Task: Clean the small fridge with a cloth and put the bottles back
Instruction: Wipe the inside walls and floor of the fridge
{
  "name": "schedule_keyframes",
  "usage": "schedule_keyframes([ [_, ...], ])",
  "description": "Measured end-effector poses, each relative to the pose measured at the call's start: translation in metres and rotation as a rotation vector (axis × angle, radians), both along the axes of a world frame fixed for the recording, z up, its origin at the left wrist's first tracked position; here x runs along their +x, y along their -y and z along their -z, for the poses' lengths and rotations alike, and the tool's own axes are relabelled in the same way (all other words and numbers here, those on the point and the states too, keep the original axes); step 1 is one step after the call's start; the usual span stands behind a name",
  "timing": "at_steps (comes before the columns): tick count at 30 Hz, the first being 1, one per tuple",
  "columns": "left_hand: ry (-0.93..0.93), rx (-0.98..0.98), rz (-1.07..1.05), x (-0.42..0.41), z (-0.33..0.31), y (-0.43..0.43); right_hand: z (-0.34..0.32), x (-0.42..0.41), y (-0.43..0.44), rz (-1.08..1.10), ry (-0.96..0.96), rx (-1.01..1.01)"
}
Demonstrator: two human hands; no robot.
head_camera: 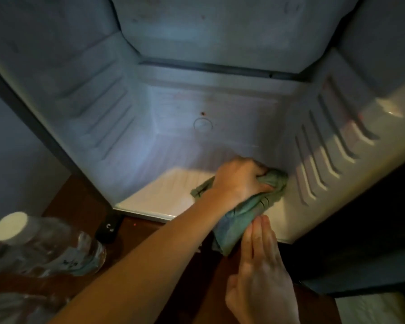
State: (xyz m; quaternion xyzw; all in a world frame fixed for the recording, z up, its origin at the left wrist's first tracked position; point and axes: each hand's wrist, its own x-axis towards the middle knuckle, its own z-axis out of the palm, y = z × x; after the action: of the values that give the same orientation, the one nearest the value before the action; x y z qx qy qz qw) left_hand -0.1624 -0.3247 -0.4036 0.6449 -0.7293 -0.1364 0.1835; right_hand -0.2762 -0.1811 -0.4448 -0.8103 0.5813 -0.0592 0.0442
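The small fridge stands open, its inside bare, with ribbed side walls and a white floor. My left hand reaches in from the lower left. It grips a bunched green cloth against the floor's back right corner, at the foot of the right wall. The cloth's loose end hangs over the fridge's front edge. My right hand is below it, and its straight fingertips touch that loose end. A clear plastic bottle with a white cap lies at the lower left, outside the fridge.
The fridge sits on a dark brown wooden surface. A small black object lies in front of the fridge's left corner. A second clear plastic shape shows blurred at the bottom left. A dark cabinet side is to the right.
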Motion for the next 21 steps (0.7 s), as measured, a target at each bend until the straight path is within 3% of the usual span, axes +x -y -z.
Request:
schedule_keyframes([
  [4, -0.001, -0.054, -0.006, -0.005, 0.004, 0.02, 0.006, 0.004, 0.002, -0.022, -0.003, -0.057],
  [8, 0.202, -0.08, -0.09, -0.006, 0.003, 0.042, 0.009, 0.001, 0.003, -0.064, -0.041, -0.096],
  [13, 0.28, -0.098, -0.147, 0.003, 0.002, 0.047, 0.01, -0.005, 0.007, -0.11, -0.054, -0.125],
  [18, 0.201, 0.044, -0.271, 0.039, -0.008, 0.038, 0.008, -0.008, 0.006, -0.125, -0.011, -0.118],
  [21, 0.282, 0.096, -0.372, 0.075, -0.012, 0.028, 0.009, -0.008, 0.004, -0.11, 0.032, -0.107],
])
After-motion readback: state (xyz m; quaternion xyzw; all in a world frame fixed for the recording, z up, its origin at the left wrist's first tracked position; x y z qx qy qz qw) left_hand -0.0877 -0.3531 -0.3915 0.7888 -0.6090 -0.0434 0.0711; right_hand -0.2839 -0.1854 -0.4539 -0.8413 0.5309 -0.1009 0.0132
